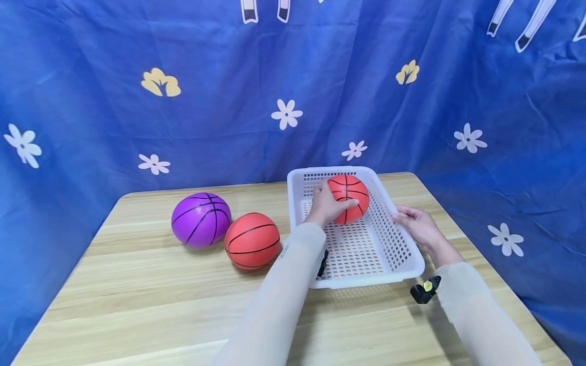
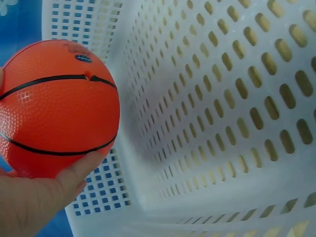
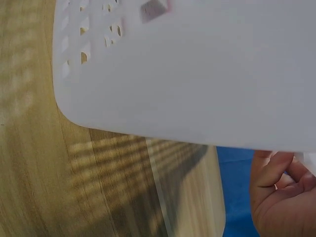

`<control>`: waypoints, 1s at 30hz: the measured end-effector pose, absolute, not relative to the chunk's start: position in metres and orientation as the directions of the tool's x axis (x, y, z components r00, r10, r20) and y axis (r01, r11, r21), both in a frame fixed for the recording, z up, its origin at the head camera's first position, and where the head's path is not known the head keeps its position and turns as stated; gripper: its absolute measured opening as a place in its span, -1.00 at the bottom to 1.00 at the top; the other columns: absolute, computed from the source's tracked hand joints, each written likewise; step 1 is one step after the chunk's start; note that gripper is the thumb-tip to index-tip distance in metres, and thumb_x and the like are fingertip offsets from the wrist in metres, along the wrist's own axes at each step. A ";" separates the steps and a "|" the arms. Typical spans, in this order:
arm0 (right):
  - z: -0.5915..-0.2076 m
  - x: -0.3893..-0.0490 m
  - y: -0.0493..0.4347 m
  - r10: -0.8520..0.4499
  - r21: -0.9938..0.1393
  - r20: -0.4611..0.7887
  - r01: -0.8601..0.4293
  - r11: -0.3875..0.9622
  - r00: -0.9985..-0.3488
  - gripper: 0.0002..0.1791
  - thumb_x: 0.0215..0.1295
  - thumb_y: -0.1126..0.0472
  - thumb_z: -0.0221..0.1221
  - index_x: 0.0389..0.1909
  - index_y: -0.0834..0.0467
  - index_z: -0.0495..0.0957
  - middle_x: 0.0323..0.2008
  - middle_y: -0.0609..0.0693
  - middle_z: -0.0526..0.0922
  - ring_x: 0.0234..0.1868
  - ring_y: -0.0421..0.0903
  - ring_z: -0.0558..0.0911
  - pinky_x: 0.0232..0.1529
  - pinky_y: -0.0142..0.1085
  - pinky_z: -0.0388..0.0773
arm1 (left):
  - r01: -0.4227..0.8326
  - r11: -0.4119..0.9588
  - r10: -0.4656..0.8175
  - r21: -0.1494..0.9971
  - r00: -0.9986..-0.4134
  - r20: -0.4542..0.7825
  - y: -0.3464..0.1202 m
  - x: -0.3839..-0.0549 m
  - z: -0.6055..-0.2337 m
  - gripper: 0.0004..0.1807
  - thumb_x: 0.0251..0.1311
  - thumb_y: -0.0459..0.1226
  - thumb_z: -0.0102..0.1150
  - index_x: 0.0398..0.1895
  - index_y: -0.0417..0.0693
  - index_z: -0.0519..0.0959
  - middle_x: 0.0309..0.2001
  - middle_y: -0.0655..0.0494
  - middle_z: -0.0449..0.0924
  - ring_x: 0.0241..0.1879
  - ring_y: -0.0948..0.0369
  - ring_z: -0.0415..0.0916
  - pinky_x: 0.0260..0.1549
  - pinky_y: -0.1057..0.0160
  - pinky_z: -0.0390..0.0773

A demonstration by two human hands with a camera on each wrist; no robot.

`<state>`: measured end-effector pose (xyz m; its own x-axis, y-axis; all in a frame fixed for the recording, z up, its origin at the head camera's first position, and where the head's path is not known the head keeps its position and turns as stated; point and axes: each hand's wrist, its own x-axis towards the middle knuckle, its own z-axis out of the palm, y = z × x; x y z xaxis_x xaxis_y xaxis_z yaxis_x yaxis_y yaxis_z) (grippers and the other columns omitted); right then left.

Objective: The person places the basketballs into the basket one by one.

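Ball, red with black lines (image 1: 350, 187): one, inside the basket, right of centre in the head view; at the left edge of the left wrist view, where a small blue mark shows near its top. Whether it touches the basket's floor cannot be told.

Left hand (image 1: 326, 204): grips this ball, thumb laid across its near side, fingers round its left side; how closely the fingers lie together cannot be told.

Basket, white, with slotted walls (image 1: 366, 280): one, right of centre in the head view; its pierced wall fills the right of the left wrist view.

Right hand (image 1: 417, 227): pinches the basket's right rim between thumb and curled fingers; at the lower right of the right wrist view.

Second red ball (image 1: 253, 241): one, on the table, just left of the basket, centre of the head view.

Purple ball, black lines (image 1: 201, 219): one, beside the second red ball, on its upper left.

Table, pale wood grain (image 1: 160, 300): across the lower part of the frame.

Sleeves, pale (image 1: 480, 310): two, entering from the bottom edge.

Curtain, blue (image 1: 220, 112): behind and at both sides, printed with white flowers (image 1: 468, 138) and yellow trees (image 1: 160, 82).
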<state>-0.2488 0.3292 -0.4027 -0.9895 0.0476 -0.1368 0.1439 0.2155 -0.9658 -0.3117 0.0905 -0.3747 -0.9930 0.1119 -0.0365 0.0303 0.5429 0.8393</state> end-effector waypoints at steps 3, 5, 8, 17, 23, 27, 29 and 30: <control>-0.402 -0.248 0.328 0.041 -0.968 -0.134 0.139 0.210 -0.990 -0.40 0.41 0.20 0.07 0.38 0.32 0.17 0.22 0.41 0.34 0.02 0.10 0.58 -0.03 -0.14 0.55 | 0.020 0.568 0.116 0.823 -0.992 -0.056 0.089 -0.311 -0.377 0.12 -0.05 0.10 0.41 0.47 -0.02 -0.05 0.32 -0.19 0.09 0.20 -0.05 0.28 0.08 -0.04 0.42; -0.402 -0.248 0.328 0.041 -0.968 -0.133 0.138 0.211 -0.990 -0.40 0.41 0.20 0.07 0.38 0.33 0.18 0.21 0.41 0.35 0.01 0.08 0.59 -0.04 -0.14 0.55 | 0.018 0.583 0.121 0.812 -0.991 -0.065 0.088 -0.310 -0.379 0.11 -0.05 0.10 0.41 0.46 -0.01 -0.04 0.31 -0.19 0.12 0.18 -0.06 0.29 0.07 -0.04 0.43; -0.402 -0.248 0.327 0.041 -0.968 -0.133 0.139 0.210 -0.990 -0.39 0.40 0.18 0.09 0.37 0.33 0.18 0.21 0.41 0.35 0.01 0.08 0.59 -0.04 -0.14 0.56 | 0.026 0.599 0.127 0.800 -0.990 -0.062 0.088 -0.310 -0.380 0.09 -0.06 0.09 0.42 0.45 0.00 -0.02 0.29 -0.20 0.13 0.16 -0.07 0.31 0.06 -0.05 0.44; -0.402 -0.248 0.328 0.042 -0.963 -0.132 0.138 0.231 -0.990 -0.40 0.41 0.16 0.08 0.37 0.31 0.20 0.20 0.40 0.37 0.01 0.12 0.59 -0.05 -0.14 0.56 | -0.040 0.597 0.066 0.801 -0.993 -0.100 0.089 -0.310 -0.379 0.17 -0.06 0.16 0.37 0.51 0.03 -0.12 0.39 -0.21 0.00 0.27 -0.11 0.19 0.13 -0.09 0.36; -0.401 -0.247 0.328 0.035 -0.962 -0.123 0.128 0.241 -0.992 -0.39 0.41 0.15 0.08 0.38 0.31 0.19 0.19 0.40 0.38 -0.01 0.11 0.60 -0.07 -0.16 0.57 | -0.017 0.597 0.039 0.802 -0.998 -0.050 0.084 -0.313 -0.363 0.17 -0.05 0.17 0.36 0.51 0.00 -0.12 0.42 -0.23 -0.04 0.32 -0.11 0.10 0.18 -0.08 0.31; -0.401 -0.246 0.328 0.034 -0.961 -0.126 0.130 0.243 -0.991 -0.38 0.41 0.14 0.09 0.38 0.31 0.19 0.18 0.39 0.39 -0.05 0.04 0.63 -0.11 -0.21 0.59 | 0.017 0.601 0.044 0.799 -0.999 -0.012 0.076 -0.312 -0.344 0.16 -0.06 0.20 0.34 0.50 0.04 -0.11 0.40 -0.19 0.00 0.32 -0.06 0.10 0.18 -0.07 0.30; -0.401 -0.246 0.328 0.033 -0.961 -0.125 0.130 0.244 -0.992 -0.38 0.41 0.14 0.09 0.38 0.31 0.19 0.19 0.38 0.39 -0.06 0.02 0.63 -0.12 -0.23 0.59 | 0.044 0.596 0.051 0.802 -0.999 0.017 0.071 -0.311 -0.333 0.16 -0.07 0.21 0.34 0.50 0.06 -0.09 0.38 -0.16 0.03 0.30 -0.03 0.12 0.18 -0.07 0.32; -0.400 -0.246 0.328 0.033 -0.961 -0.125 0.129 0.243 -0.992 -0.39 0.41 0.15 0.08 0.38 0.31 0.18 0.19 0.39 0.39 -0.06 0.02 0.63 -0.12 -0.24 0.59 | 0.058 0.593 0.056 0.803 -0.998 0.031 0.068 -0.310 -0.328 0.16 -0.07 0.21 0.35 0.50 0.07 -0.08 0.38 -0.15 0.05 0.29 -0.03 0.14 0.17 -0.07 0.32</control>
